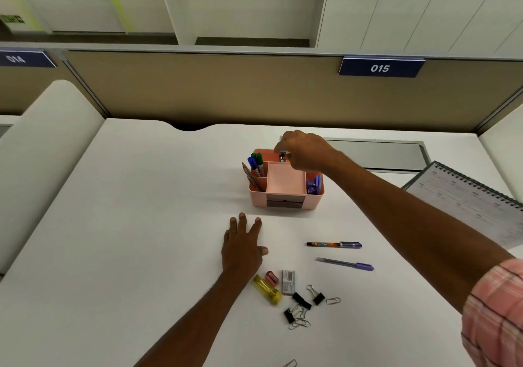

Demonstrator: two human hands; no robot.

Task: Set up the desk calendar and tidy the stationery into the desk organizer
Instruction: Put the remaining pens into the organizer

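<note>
A pink desk organizer (pixel 285 199) stands mid-desk with markers (pixel 256 163) and a pencil in its left slots and a purple item in its right slot. My right hand (pixel 305 150) hovers over its back compartment, pinching a small blue-topped object (pixel 282 156). My left hand (pixel 243 246) rests flat on the desk in front of the organizer, fingers spread. A patterned pen (pixel 334 244) and a purple pen (pixel 346 264) lie to the right. A spiral desk calendar (pixel 467 197) lies flat at the far right.
Near the front lie a yellow highlighter (pixel 267 290), a pink sharpener (pixel 272 278), a grey eraser (pixel 288 281), several black binder clips (pixel 301 301) and paper clips (pixel 333 300). A beige partition (pixel 254 89) backs the desk; a grey cable tray (pixel 382 154) sits behind the organizer.
</note>
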